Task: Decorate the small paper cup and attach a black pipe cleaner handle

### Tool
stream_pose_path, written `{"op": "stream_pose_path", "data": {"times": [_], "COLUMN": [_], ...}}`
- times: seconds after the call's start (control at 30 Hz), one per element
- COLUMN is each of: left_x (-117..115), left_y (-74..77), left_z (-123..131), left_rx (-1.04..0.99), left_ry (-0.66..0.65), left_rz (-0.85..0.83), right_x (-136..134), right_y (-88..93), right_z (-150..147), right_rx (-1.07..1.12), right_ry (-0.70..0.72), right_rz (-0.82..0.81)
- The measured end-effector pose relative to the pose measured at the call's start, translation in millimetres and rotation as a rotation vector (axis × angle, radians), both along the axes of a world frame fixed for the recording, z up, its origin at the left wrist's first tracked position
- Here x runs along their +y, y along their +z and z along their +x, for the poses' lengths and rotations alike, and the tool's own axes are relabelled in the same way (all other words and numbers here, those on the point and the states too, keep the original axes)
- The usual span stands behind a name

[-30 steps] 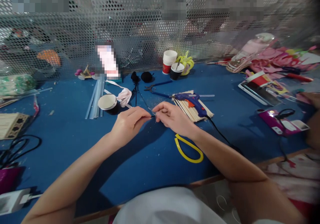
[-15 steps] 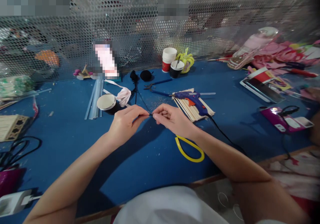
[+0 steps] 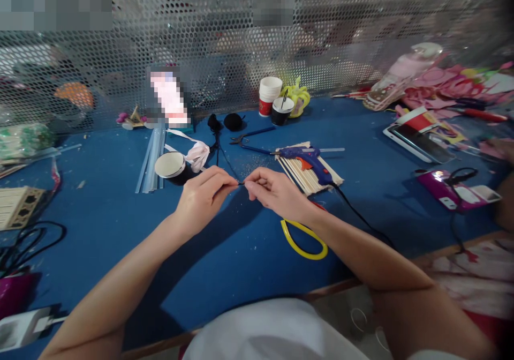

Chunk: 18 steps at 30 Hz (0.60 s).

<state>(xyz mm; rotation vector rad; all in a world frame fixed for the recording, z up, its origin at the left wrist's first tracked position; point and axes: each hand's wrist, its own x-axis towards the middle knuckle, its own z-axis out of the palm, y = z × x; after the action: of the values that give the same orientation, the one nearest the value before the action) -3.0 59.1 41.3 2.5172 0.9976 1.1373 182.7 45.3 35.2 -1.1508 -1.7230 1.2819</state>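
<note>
My left hand (image 3: 204,196) and my right hand (image 3: 277,189) meet fingertip to fingertip over the middle of the table. Between them is a short dark bit of thin black cord (image 3: 240,183), pinched from both sides. A black strand runs back from there toward a small black bundle (image 3: 214,122); the fingers hide most of the held part. Left of my left hand stands a black cup with a white inside (image 3: 170,165), beside a pale pink ribbon (image 3: 198,155). Beyond my right wrist a blue glue gun (image 3: 317,168) lies on a mat of wooden sticks (image 3: 299,177).
Clear glue sticks (image 3: 150,162), pliers (image 3: 257,149) and a black ball (image 3: 233,121) lie farther back. Paper cups (image 3: 270,95) stand near the perforated metal screen (image 3: 225,44). A yellow loop (image 3: 286,232) rests under my right forearm. A phone (image 3: 421,141) and purple power strip (image 3: 450,191) are right.
Both hands keep the same pinch in nearly the same spot. The view has shifted very slightly, and a red bit now shows beside my right wrist.
</note>
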Motion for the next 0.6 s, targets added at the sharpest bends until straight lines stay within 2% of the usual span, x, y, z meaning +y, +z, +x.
{"op": "stream_pose_path", "data": {"times": [0.27, 0.6], "left_x": [-0.9, -1.4], "left_y": [-3.3, -0.8], "left_z": [-1.9, -2.6], "left_rx": [0.049, 0.108], "left_ry": [0.066, 0.028], "left_rz": [0.023, 0.103], "right_x": [0.0, 1.9], "right_y": [-0.9, -5.9], "right_z": [-0.6, -1.5], "right_rx": [-0.004, -0.013], "right_ry": [0.000, -0.027], "right_rz": [0.012, 0.042]}}
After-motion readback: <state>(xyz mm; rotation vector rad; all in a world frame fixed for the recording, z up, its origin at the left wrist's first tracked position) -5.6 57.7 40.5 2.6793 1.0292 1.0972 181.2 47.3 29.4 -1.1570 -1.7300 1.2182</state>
